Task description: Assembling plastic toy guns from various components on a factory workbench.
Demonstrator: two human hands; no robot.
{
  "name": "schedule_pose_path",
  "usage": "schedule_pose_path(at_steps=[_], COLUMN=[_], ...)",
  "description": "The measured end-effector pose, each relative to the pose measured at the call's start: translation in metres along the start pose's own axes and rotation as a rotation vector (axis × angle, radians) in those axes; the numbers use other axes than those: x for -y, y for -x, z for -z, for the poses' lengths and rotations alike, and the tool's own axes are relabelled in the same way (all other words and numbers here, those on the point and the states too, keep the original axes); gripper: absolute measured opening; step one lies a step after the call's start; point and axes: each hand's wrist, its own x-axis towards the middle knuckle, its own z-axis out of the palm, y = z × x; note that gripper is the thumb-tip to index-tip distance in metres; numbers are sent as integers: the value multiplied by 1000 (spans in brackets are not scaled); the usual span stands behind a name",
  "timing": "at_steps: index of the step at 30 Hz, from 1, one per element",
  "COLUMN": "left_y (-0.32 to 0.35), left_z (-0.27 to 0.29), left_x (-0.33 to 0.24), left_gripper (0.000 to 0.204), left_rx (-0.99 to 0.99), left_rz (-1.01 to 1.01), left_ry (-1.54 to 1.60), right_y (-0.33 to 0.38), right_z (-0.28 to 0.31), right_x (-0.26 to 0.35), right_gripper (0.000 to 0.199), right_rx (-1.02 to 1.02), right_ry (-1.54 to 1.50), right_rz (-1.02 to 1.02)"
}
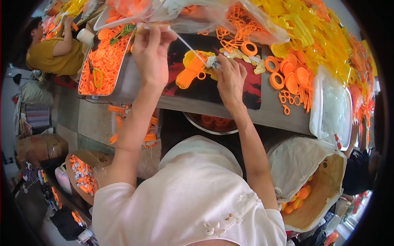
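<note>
Grip, right hand (230, 78): fingers pressed together, pinching a small white wad (212, 62) at the fingertips, over the dark mat (213, 92) on the counter (271, 112). Grip, left hand (151, 55): raised toward the far left, thumb and fingers closed on the far end of a thin white strand (186, 43).

Strand drawn taut between the two grips. Long axis diagonal: upper left at the left hand, lower right at the wad. Wad therefore lies right of and nearer than the left grip; right hand is the one on it.

Orange and yellow toy pistol (189, 70) lies on the mat just left of the wad, apparently touching it or almost; exact contact not resolvable. Pistol's length slopes from far right to near left, crossing under the strand line. Right hand closer to it than left.

Surroundings: clear plastic bag (180, 16) of orange parts at the far edge, above both hands. Metal tray (123, 65) of orange pieces with scissors (95, 76), left of the left hand. Loose orange rings (276, 78) right of the right hand; yellow parts heap (312, 33) far right. White tub (330, 106) at the right counter edge. Another person in a yellow shirt (51, 57) seated far left, hands apart from these.
</note>
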Motion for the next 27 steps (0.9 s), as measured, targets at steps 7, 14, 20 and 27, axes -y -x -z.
schedule_pose_path(at_steps=[7, 14, 20, 27], left_y=[27, 4, 37, 15], left_z=[-51, -10, -14, 26], left_x=[10, -32, -59, 61], left_gripper=[5, 5, 33, 21], left_rx=[361, 504, 1412, 887], left_rz=[-6, 3, 697, -463], left_ry=[-179, -348, -549, -1075], right_y=[-5, 9, 7, 5], right_z=[0, -17, -11, -10], right_x=[-16, -2, -3, -1], right_gripper=[30, 36, 40, 47], right_rx=[48, -90, -61, -34], right_ry=[-57, 29, -9, -126], right_rz=[-74, 20, 54, -32])
